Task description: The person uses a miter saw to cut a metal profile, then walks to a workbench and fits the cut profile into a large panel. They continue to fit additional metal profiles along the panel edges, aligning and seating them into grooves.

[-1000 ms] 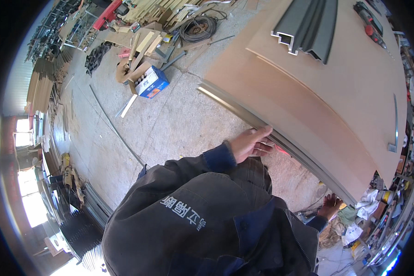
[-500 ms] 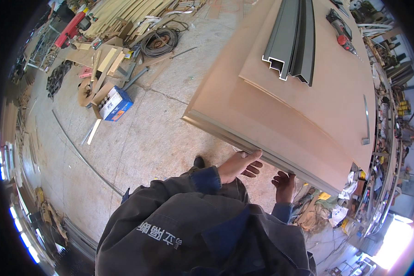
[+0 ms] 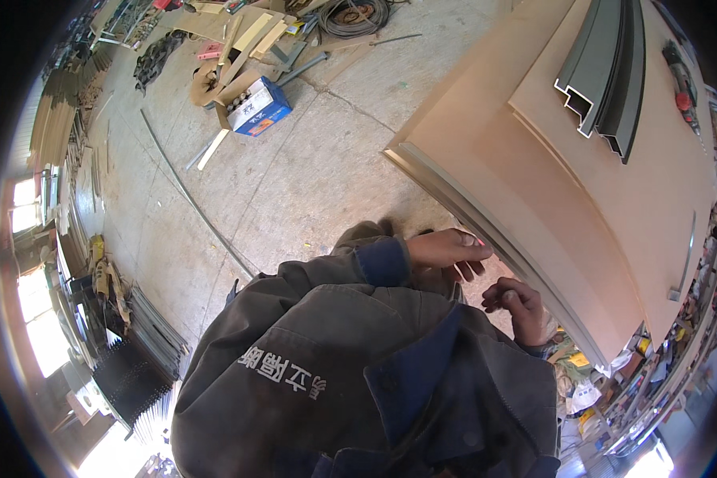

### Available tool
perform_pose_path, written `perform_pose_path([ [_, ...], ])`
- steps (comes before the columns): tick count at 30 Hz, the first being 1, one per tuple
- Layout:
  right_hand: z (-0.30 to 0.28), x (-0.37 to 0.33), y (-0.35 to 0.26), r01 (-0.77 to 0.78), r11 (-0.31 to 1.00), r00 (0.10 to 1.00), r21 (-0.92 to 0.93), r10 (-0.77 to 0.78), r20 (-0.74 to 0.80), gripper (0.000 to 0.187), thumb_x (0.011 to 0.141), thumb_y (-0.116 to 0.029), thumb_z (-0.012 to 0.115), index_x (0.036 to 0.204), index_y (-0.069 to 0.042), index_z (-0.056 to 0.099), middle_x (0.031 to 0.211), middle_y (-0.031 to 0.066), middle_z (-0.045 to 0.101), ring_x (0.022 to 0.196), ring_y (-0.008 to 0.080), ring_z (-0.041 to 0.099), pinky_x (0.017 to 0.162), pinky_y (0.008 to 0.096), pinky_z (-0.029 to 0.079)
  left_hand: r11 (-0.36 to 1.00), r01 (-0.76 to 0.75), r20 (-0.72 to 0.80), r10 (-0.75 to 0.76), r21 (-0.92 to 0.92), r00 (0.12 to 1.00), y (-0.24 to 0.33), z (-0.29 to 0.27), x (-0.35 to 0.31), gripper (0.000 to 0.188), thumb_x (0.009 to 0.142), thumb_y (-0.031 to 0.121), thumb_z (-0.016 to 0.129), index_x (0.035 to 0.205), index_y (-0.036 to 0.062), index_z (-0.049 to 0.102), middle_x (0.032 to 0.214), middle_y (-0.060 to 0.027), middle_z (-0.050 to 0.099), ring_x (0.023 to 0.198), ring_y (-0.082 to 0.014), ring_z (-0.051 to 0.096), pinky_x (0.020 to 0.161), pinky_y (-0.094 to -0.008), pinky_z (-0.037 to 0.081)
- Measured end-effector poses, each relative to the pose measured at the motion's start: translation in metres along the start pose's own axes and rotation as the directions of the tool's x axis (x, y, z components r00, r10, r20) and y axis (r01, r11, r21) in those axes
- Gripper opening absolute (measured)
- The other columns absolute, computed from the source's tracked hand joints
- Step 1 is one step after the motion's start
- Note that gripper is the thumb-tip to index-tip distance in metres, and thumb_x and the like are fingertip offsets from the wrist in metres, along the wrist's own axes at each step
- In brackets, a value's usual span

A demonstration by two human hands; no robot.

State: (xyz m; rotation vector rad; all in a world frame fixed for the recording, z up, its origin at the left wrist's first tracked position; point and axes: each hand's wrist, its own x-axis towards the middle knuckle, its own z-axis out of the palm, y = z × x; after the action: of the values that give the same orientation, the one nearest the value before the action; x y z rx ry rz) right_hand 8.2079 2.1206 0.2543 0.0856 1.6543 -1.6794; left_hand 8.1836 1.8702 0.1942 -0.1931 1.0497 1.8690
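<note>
Grey-olive strip at board edge, both hands near it

Strip [image 3: 502, 248]: long, narrow, grey-olive, metallic-looking; pale sheen toward its upper-left end, darker bands running lengthwise. Position: centre to lower right of frame, along the near edge of a tan board [image 3: 486, 159]. Long axis: diagonal, one end near the centre of the frame and pointing upper left, the other pointing lower right; roughly parallel to that board edge. Slight bow seen, in a wide fisheye view.

Left hand [image 3: 450, 248]: just beside the strip, below its middle; thumb extended over partly curled fingers. Contact with the strip, or anything pinched, cannot be told. Right hand [image 3: 522, 307]: lower, nearer the strip's lower-right end; fingers half curled, palm side partly hidden, so whether it grips anything cannot be told.

Also on the boards, upper right: dark-grey profiles [image 3: 625, 88], stepped ends facing down the frame; a drill [image 3: 681, 84] beside them.
</note>
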Motion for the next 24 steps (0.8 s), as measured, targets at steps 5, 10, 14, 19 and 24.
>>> perform_pose_path([
  [5, 0.009, 0.017, -0.009, 0.060, 0.996, 0.986, 0.066, -0.049, -0.158, 0.032, 0.098, -0.015, 0.053, 0.119, 0.008, 0.057, 0.098, 0.0188, 0.068, 0.085, 0.0252, 0.068, 0.074, 0.0350, 0.056, 0.989, 0.012, 0.141, -0.033, 0.150, 0.989, 0.006, -0.035, -0.006, 0.050, 0.099, 0.044, 0.055, 0.113, -0.0040, 0.057, 0.099, -0.0115, 0.066, 0.087, -0.0146, 0.063, 0.077, -0.0283, 0.053],
  [10, 0.046, 0.027, -0.039, 0.229, 0.971, 0.904, 0.063, -0.188, -0.385, 0.027, 0.097, -0.011, 0.052, 0.118, 0.006, 0.058, 0.095, 0.0161, 0.068, 0.082, 0.0222, 0.066, 0.074, 0.0340, 0.056, 0.933, -0.008, 0.274, -0.098, 0.360, 0.957, 0.053, -0.064, -0.037, 0.049, 0.101, 0.043, 0.052, 0.122, -0.0017, 0.054, 0.108, -0.0100, 0.066, 0.094, -0.0149, 0.063, 0.082, -0.0277, 0.053],
  [14, 0.079, 0.058, -0.098, 0.360, 0.882, 0.647, -0.305, -0.472, -0.599, 0.025, 0.095, -0.013, 0.056, 0.109, 0.007, 0.061, 0.087, 0.0081, 0.066, 0.076, 0.0133, 0.059, 0.071, 0.0280, 0.050, 0.902, 0.062, 0.329, -0.219, 0.428, 0.918, 0.085, -0.095, -0.066, 0.051, 0.101, 0.040, 0.052, 0.128, -0.0029, 0.050, 0.110, -0.0099, 0.066, 0.093, -0.0143, 0.063, 0.084, -0.0281, 0.052],
  [19, 0.053, 0.146, -0.216, 0.076, 0.582, 0.427, -0.809, -0.752, -0.501, 0.036, 0.087, -0.029, 0.066, 0.107, 0.001, 0.063, 0.088, 0.0117, 0.063, 0.083, 0.0234, 0.062, 0.073, 0.0346, 0.051, 0.909, 0.113, 0.280, -0.239, 0.401, 0.930, 0.089, -0.134, -0.097, 0.047, 0.100, 0.041, 0.054, 0.124, 0.0005, 0.053, 0.108, -0.0093, 0.066, 0.092, -0.0125, 0.063, 0.085, -0.0269, 0.052],
  [24, 0.035, 0.219, -0.279, -0.478, 0.264, 0.472, -0.838, -0.727, -0.499, 0.066, 0.079, -0.053, 0.068, 0.124, -0.005, 0.059, 0.119, 0.0223, 0.057, 0.103, 0.0390, 0.063, 0.084, 0.0473, 0.053, 0.929, 0.088, 0.228, -0.178, 0.359, 0.957, 0.093, -0.155, -0.116, 0.045, 0.101, 0.037, 0.054, 0.127, -0.0001, 0.052, 0.107, -0.0107, 0.067, 0.093, -0.0143, 0.064, 0.085, -0.0274, 0.052],
])
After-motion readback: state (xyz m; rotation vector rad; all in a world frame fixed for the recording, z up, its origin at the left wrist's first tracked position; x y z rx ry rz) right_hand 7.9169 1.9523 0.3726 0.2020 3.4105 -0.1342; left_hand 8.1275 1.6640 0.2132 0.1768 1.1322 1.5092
